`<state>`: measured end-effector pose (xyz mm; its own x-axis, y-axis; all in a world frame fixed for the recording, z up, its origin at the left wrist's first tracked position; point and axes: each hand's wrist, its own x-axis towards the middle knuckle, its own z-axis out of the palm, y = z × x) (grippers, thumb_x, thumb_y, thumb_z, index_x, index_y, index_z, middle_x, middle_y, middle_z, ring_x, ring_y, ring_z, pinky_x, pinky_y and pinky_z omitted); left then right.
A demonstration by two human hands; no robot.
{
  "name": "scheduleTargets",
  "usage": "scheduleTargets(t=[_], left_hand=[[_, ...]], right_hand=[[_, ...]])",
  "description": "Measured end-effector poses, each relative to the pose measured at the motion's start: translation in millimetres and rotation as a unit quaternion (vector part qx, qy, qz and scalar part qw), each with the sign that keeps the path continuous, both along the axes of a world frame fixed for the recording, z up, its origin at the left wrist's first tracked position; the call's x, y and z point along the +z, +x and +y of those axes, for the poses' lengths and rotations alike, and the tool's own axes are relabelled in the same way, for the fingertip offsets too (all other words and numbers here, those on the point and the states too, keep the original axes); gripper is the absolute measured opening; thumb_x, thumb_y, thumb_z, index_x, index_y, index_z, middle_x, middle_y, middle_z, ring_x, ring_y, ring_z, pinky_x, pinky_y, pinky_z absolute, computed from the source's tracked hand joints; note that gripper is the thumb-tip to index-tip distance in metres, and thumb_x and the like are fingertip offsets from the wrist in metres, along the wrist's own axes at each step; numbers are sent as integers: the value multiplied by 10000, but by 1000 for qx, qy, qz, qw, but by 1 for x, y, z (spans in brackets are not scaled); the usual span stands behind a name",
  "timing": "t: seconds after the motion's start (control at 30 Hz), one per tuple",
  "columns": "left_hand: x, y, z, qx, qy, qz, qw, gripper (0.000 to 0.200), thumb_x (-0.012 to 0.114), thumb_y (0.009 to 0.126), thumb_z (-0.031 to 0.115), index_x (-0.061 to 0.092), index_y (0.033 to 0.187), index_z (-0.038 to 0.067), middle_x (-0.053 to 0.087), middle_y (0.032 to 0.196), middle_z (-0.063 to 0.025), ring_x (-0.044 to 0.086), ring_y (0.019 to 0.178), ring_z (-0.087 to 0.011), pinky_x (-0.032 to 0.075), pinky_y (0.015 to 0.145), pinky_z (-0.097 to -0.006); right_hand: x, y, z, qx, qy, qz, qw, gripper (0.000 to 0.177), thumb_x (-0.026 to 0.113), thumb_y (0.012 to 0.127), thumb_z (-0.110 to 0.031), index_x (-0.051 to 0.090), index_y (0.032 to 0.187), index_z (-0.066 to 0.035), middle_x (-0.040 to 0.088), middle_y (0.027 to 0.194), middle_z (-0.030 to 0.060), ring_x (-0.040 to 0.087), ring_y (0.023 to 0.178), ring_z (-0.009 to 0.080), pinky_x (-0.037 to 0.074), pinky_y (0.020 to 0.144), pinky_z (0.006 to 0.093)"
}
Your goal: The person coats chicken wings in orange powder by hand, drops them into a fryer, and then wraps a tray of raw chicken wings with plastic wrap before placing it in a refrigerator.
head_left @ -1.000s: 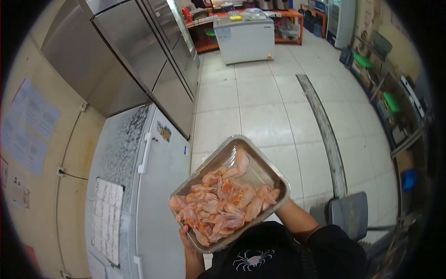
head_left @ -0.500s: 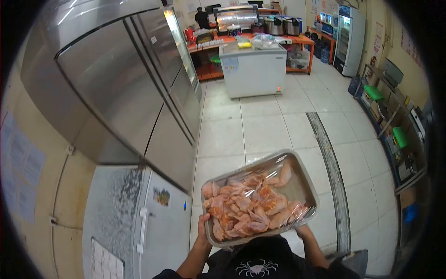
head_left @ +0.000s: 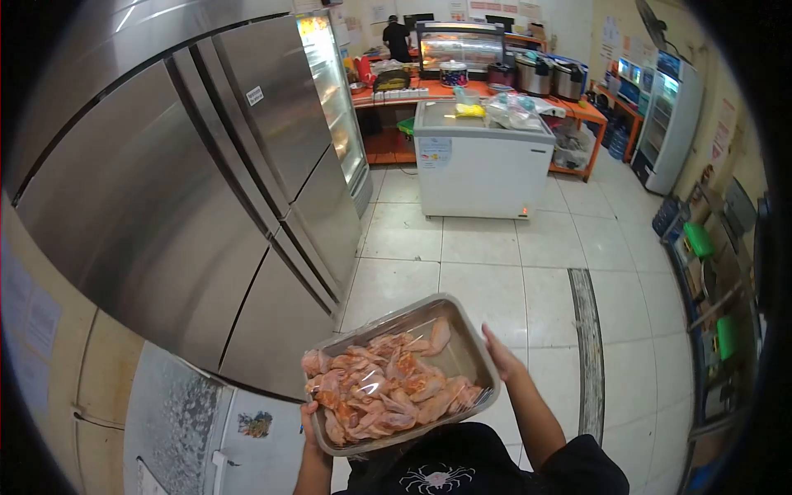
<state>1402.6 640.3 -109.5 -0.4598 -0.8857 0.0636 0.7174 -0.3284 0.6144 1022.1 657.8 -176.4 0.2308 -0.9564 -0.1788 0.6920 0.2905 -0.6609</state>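
Observation:
A grey rectangular tray point(head_left: 464, 351) of raw chicken pieces point(head_left: 388, 379) is in front of my body, tilted, its right end higher. Clear plastic film covers the chicken and shines in spots. My left hand point(head_left: 308, 419) grips the tray's lower left side, thumb at the rim, the other fingers hidden beneath. Beside the right rim is my right hand point(head_left: 503, 356), fingers stretched forward along the tray's outer side. The chicken fills most of the tray; bare tray bottom shows at the upper right.
Tall steel refrigerators point(head_left: 140, 223) line the left, with a low white freezer point(head_left: 173, 412) nearer me. Ahead stands a white chest freezer point(head_left: 478, 173) with bags on top. Behind it, an orange counter point(head_left: 594, 111) holds cookers; a person point(head_left: 396, 39) stands farther back. Shelving point(head_left: 701, 305) runs along the right.
The tray has moved left in view, and the room ahead appears closer. My right hand has shifted from under the lower right corner to beside the right rim, fingers now extended.

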Motion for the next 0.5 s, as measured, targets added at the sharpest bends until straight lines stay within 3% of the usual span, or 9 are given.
scheduleTargets(t=[0.03, 0.07, 0.17, 0.2, 0.23, 0.27, 0.33, 0.43, 0.5], left_hand=[[3, 0, 0, 9, 0, -18, 1000, 699, 525, 728, 322, 343, 1319, -5, 444, 1295, -208, 469, 1154, -361, 371, 1002, -461], [7, -4, -1, 19, -1, -36, 999, 702, 530, 730, 336, 346, 1319, 0, 437, 1306, -194, 466, 1159, -351, 370, 1005, -451], [-2, -7, -19, 27, -16, -39, 999, 692, 539, 739, 339, 356, 1307, -11, 456, 1284, -201, 470, 1154, -351, 377, 997, -444], [-21, -1, -32, 43, -11, -48, 998, 689, 540, 744, 341, 358, 1304, -16, 463, 1275, -207, 475, 1148, -352, 383, 991, -441], [-64, 25, -47, 103, 18, -137, 985, 685, 540, 756, 346, 358, 1303, -24, 469, 1271, -208, 485, 1142, -347, 391, 989, -439], [-37, 24, -35, 94, 24, -141, 985, 685, 540, 756, 346, 358, 1303, -24, 469, 1271, -208, 485, 1142, -347, 391, 989, -439], [27, -44, -20, -135, 52, -40, 989, 679, 539, 766, 346, 358, 1307, -21, 466, 1283, -197, 494, 1140, -334, 389, 997, -437], [30, -129, -62, -146, 44, -88, 984, 628, 479, 839, 359, 343, 1328, -11, 450, 1307, -187, 483, 1164, -323, 383, 1007, -435], [1, -194, -99, -161, -7, -168, 972, 698, 402, 878, 499, 311, 1358, 0, 418, 1343, -185, 457, 1199, -315, 370, 1020, -421]], right_hand=[[24, -15, -18, 60, -75, -78, 992, 653, 319, 915, -578, 441, 1246, -29, 599, 1126, 105, 622, 939, 189, 481, 854, 326], [40, -24, -29, 68, -79, -73, 992, 653, 319, 915, -578, 441, 1246, -29, 599, 1126, 105, 622, 939, 189, 481, 854, 326], [72, -32, -51, 132, -127, 175, 967, 514, 431, 928, -459, 492, 1200, -27, 603, 1105, 84, 611, 935, 171, 491, 825, 322], [83, -31, -47, 135, -130, 174, 967, 514, 431, 928, -459, 492, 1200, -27, 603, 1105, 84, 611, 935, 171, 491, 825, 322], [86, -30, -29, 128, -76, 169, 974, 486, 467, 920, -422, 500, 1192, -20, 600, 1109, 84, 603, 941, 171, 485, 833, 325], [88, -29, -7, 112, -18, 164, 980, 460, 503, 912, -384, 507, 1183, -13, 597, 1113, 83, 595, 947, 172, 479, 840, 327], [93, -47, 31, 15, 59, 152, 987, 455, 529, 900, -351, 501, 1191, -1, 585, 1133, 96, 577, 982, 184, 461, 867, 341], [85, -112, 57, -75, 85, 123, 986, 464, 564, 850, -300, 501, 1184, 16, 582, 1123, 120, 570, 1004, 217, 442, 900, 363], [62, -166, 90, -80, 96, 99, 987, 459, 561, 839, -280, 498, 1185, 15, 583, 1118, 124, 569, 1006, 228, 440, 905, 368]])
